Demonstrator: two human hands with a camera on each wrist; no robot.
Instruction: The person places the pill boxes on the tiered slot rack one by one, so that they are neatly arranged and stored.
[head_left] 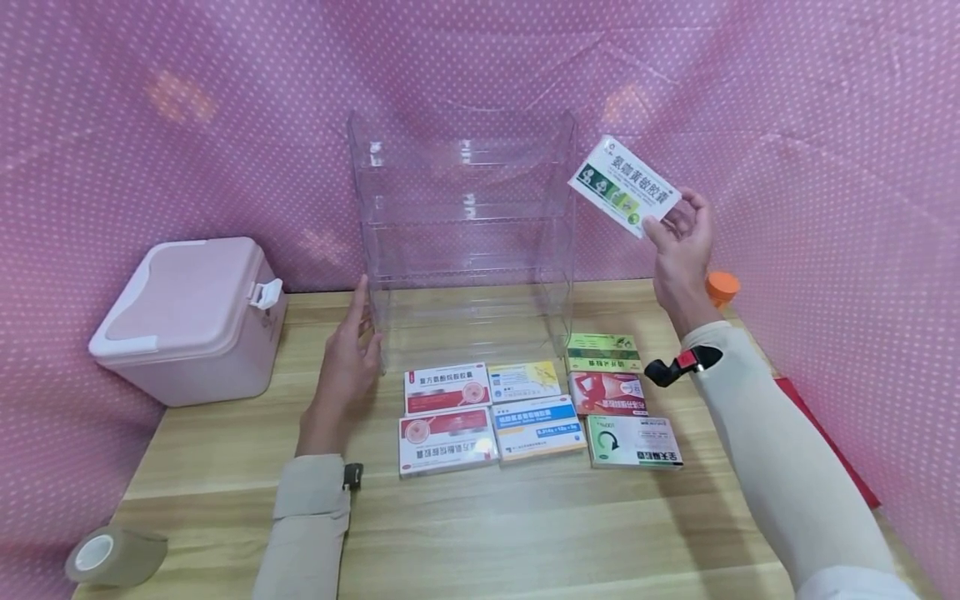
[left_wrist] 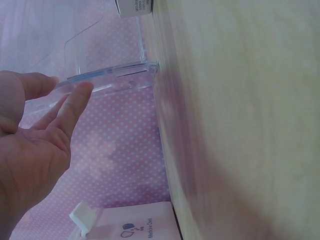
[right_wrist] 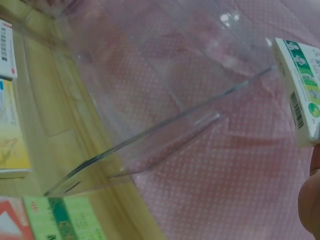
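Holding a green-white box (head_left: pixel 624 186), right hand (head_left: pixel 681 242) beside the empty clear shelf rack (head_left: pixel 465 233).

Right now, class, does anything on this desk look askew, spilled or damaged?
Nothing stands out. The seven medicine boxes lie in neat rows before the upright clear shelf rack; the right hand holds an eighth box, intact.

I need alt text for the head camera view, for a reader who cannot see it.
The right hand holds a green-and-white medicine box up beside a clear tiered rack, while the left hand rests open against the rack's left side. Seven medicine boxes lie in front on the wooden table.
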